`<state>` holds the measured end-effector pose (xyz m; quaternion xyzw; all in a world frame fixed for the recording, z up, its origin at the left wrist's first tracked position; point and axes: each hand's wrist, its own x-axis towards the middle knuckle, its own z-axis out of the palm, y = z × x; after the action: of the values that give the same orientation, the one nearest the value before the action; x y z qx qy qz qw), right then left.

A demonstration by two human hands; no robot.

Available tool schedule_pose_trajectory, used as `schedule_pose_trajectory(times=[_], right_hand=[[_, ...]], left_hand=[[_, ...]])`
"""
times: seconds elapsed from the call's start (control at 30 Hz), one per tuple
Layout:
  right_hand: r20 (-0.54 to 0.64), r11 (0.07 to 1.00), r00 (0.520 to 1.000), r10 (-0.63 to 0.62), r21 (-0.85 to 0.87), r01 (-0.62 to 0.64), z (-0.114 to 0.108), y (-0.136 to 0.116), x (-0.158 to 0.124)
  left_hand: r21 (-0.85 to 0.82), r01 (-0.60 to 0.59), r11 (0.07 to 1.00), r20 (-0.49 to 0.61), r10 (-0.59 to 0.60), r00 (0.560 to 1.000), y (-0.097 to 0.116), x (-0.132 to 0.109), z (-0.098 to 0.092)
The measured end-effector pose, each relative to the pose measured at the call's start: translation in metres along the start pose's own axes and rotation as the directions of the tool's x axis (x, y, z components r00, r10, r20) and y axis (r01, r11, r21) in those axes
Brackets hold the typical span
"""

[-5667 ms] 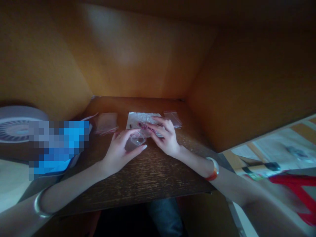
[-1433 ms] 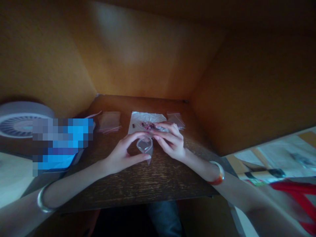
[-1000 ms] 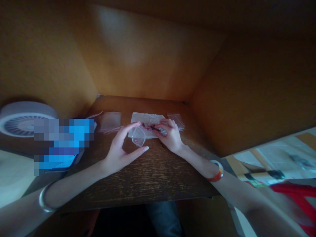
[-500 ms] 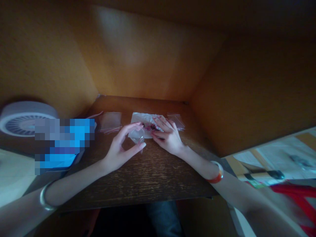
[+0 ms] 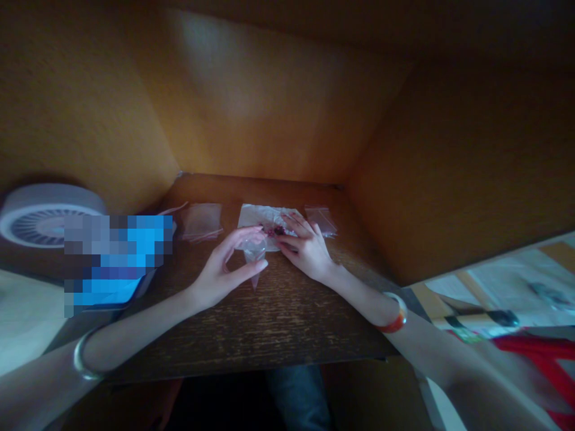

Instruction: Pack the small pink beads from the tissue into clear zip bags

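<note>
My left hand curves around a small clear plastic bag, gripping it between thumb and fingers. The bag's mouth gapes upward, and one pointed corner hangs below the thumb. A white sheet of paper lies just beyond, with small dark red and pink pieces on it, too small to name. My right hand rests over the paper's right part, fingers spread, with thumb and index finger beside the pieces. Its palm side is hidden.
Stacks of clear plastic bags lie on the dark wooden desk: one at left, one at right. A round white fan and a blurred-out blue screen stand at left. Wooden panels enclose the desk.
The clear bag has turned in my left hand, and its pointed corner now hangs lower, below the thumb. My right hand has hardly moved.
</note>
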<state>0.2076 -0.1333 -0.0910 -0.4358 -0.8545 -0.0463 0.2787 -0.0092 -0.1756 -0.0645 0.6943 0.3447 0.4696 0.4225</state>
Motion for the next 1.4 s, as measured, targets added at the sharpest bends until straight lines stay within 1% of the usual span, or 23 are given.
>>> schedule_pose_trajectory(times=[0.1,0.2,0.3,0.37,0.43,0.53,0.67,0.77,0.87,1.0,1.13,1.27,1.4], right_hand=[[0.012,1.000,1.000,-0.017,-0.022,0.017,0.000,0.001,0.000],[-0.003,0.998,0.999,-0.044,-0.034,0.044,0.002,0.003,-0.001],[-0.045,0.999,0.998,-0.052,-0.008,0.051,0.003,0.004,-0.001],[-0.093,0.999,0.995,-0.024,0.026,0.026,0.003,0.004,-0.001],[-0.153,0.997,0.988,0.029,0.071,-0.019,0.002,0.003,-0.001],[-0.243,0.984,0.963,0.115,0.158,-0.077,-0.002,-0.002,0.000],[-0.331,0.960,0.931,0.156,0.273,-0.063,-0.010,-0.012,-0.001],[-0.361,0.938,0.910,0.204,0.339,-0.076,-0.017,-0.021,-0.004],[-0.361,0.923,0.910,0.204,0.379,-0.056,-0.024,-0.029,-0.007],[-0.298,0.910,0.946,0.124,0.415,0.012,-0.026,-0.036,-0.007],[-0.257,0.882,0.965,0.045,0.465,0.083,-0.022,-0.035,-0.005],[-0.210,0.884,0.977,0.026,0.461,0.075,-0.021,-0.033,-0.005],[-0.174,0.882,0.984,-0.038,0.457,0.114,-0.026,-0.033,-0.005]], left_hand=[[-0.005,0.014,1.000,0.041,-0.014,0.999,-0.003,0.001,0.000],[-0.020,0.026,0.999,0.075,-0.024,0.997,-0.004,0.001,0.000],[0.028,-0.017,0.999,0.065,0.015,0.998,-0.002,0.000,0.000],[0.067,-0.040,0.997,0.069,0.035,0.997,0.001,-0.001,0.000],[0.100,-0.039,0.994,0.099,0.029,0.995,0.002,-0.001,0.001],[0.142,-0.048,0.989,0.144,0.027,0.989,0.002,0.000,0.002],[0.157,-0.096,0.983,0.154,0.071,0.985,0.001,0.002,0.003],[0.137,-0.089,0.987,0.157,0.068,0.985,-0.001,0.002,0.002],[0.114,-0.084,0.990,0.177,0.063,0.982,-0.002,0.001,0.002],[0.094,-0.100,0.991,0.191,0.080,0.978,-0.003,0.001,0.003],[0.082,-0.115,0.990,0.199,0.097,0.975,-0.005,0.001,0.003],[0.086,-0.111,0.990,0.198,0.092,0.976,-0.006,0.001,0.003],[0.097,-0.101,0.990,0.188,0.082,0.979,-0.007,0.001,0.003]])
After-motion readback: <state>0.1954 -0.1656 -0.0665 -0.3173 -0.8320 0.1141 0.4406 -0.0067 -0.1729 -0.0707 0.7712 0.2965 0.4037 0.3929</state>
